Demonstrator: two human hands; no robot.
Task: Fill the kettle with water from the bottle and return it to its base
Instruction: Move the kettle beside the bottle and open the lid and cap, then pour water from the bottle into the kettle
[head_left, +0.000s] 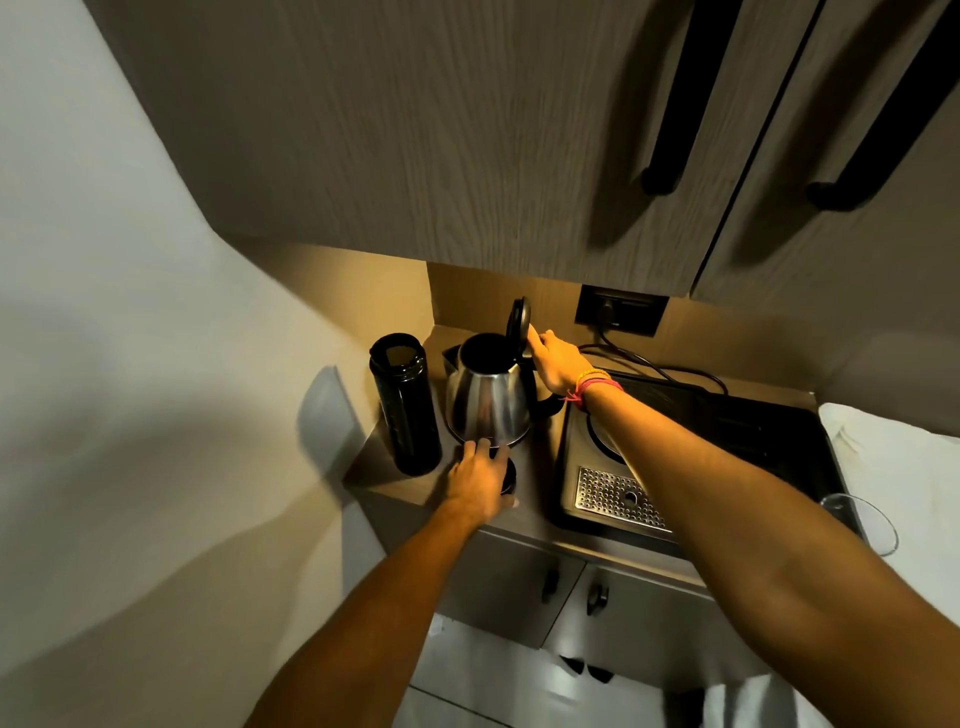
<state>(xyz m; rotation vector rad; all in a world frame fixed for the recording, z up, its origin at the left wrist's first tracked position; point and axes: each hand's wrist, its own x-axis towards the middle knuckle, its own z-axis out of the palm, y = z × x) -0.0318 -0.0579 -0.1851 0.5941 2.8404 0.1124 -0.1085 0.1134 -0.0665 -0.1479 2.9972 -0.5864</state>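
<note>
The steel kettle (488, 405) stands on the counter with its black lid (519, 319) swung upright, so the dark inside shows. My right hand (558, 361) is at the top of the kettle's handle, fingertips pinching the raised lid's edge. A tall black bottle (402, 402) stands uncapped just left of the kettle. My left hand (480, 480) lies palm down in front of the kettle, fingers curled over a small black round cap (509, 475), fingertips touching the kettle's bottom rim. I cannot make out the kettle's base.
A black induction hob (727, 441) with a perforated metal plate (613, 493) fills the counter to the right. A power cord (649, 364) runs to a wall socket (621, 309). Cupboards hang low overhead. A glass (862, 519) sits at the right edge.
</note>
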